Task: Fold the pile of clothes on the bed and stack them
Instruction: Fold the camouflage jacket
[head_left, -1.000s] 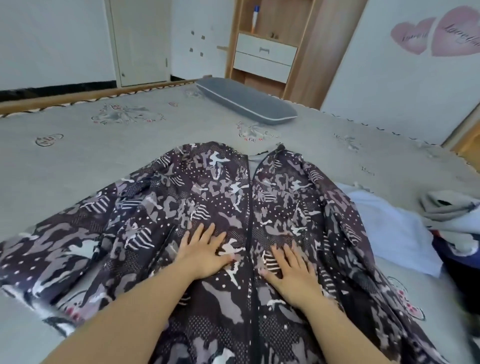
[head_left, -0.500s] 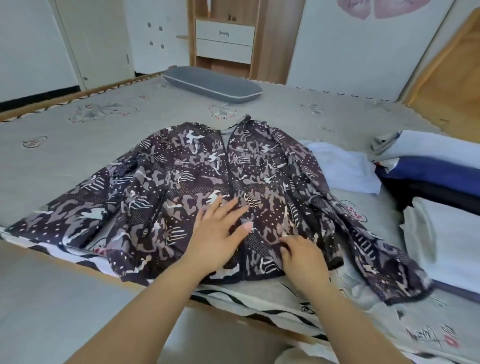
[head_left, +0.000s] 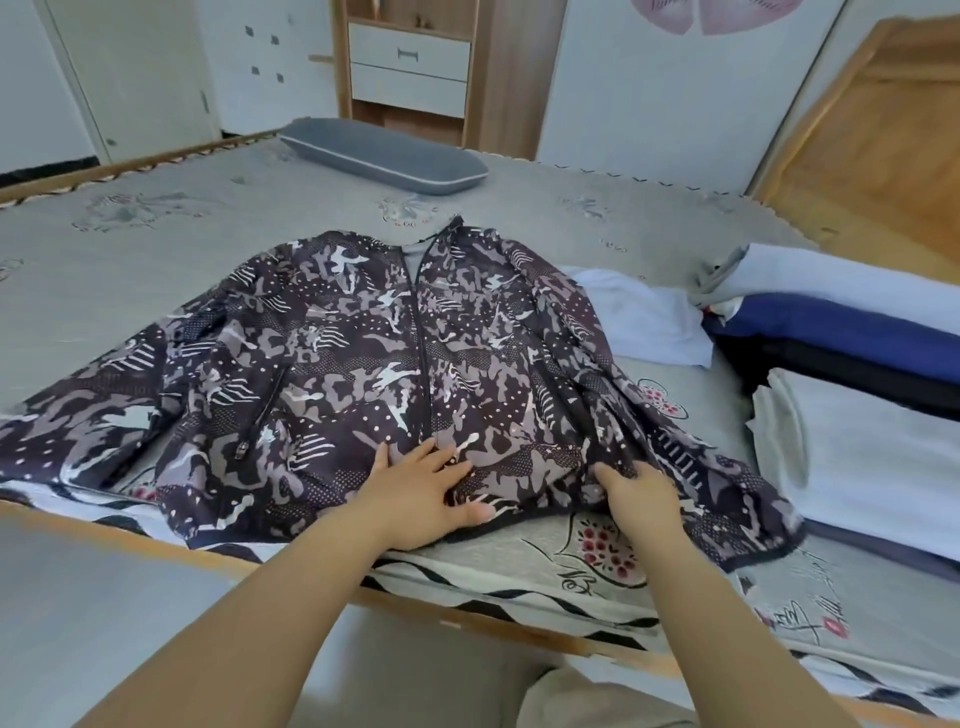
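Grey bed (head_left: 156, 270) with our spotted jacket (head_left: 363, 353) spread flat.
Our left hand (head_left: 421, 493) presses it, fingers straight; our right hand (head_left: 641, 493) pinches its hem.

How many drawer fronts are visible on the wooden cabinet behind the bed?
2. On the wooden cabinet, the upper drawer, with a handle, sits directly above the lower drawer; any drawers lower down would be hidden behind the bed.

Right hand (head_left: 641, 496) fingertips tucked under jacket (head_left: 363, 353) hem, grip unreadable; left of left hand (head_left: 423, 493), sleeve end cut off; stacked clothes (head_left: 857, 364) cropped far right.
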